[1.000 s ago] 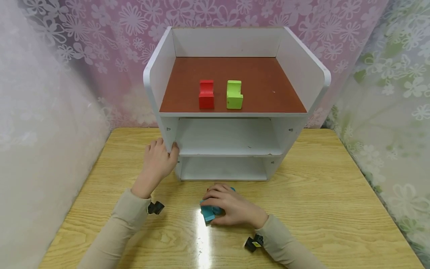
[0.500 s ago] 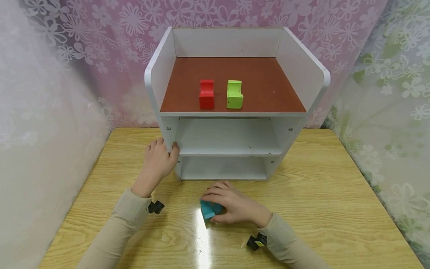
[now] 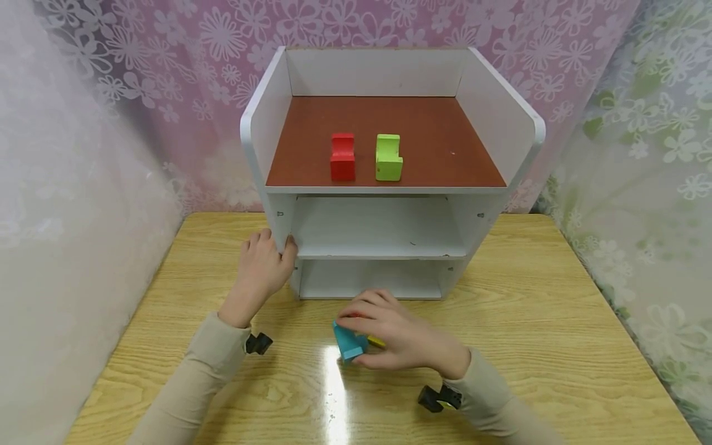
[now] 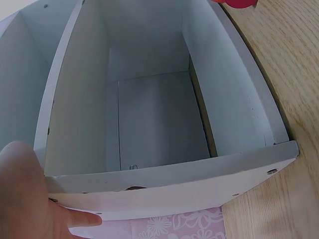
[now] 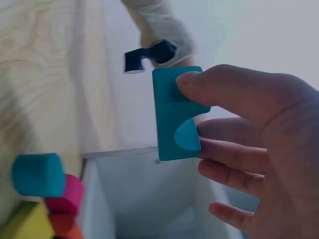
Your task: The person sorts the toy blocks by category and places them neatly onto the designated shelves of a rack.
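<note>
My right hand (image 3: pixel 397 334) pinches a teal toy block (image 5: pixel 167 117) with a curved cutout between thumb and fingers. In the head view this block stands tilted just over the table, in front of the shelf. My left hand (image 3: pixel 261 266) grips the left side panel of the white shelf unit (image 3: pixel 384 190), thumb at the front edge. A red block (image 3: pixel 342 168) and a lime green block (image 3: pixel 389 169), chair-like in shape, stand side by side on the unit's brown top. Near the right hand lie a blue cylinder (image 5: pixel 39 174) and a yellow block (image 5: pixel 27 223), partly hidden in the head view.
Pink (image 5: pixel 67 195) and orange (image 5: pixel 66 225) pieces sit beside the cylinder, close to the shelf's foot. The shelf unit has raised sides around its top and two compartments below. A wooden table (image 3: pixel 556 346) bears everything, with flowered curtains (image 3: pixel 167 93) behind.
My right hand has lifted the teal block and moved slightly right and away from me, tilting the block and uncovering a yellow piece. The left hand has stayed on the shelf.
</note>
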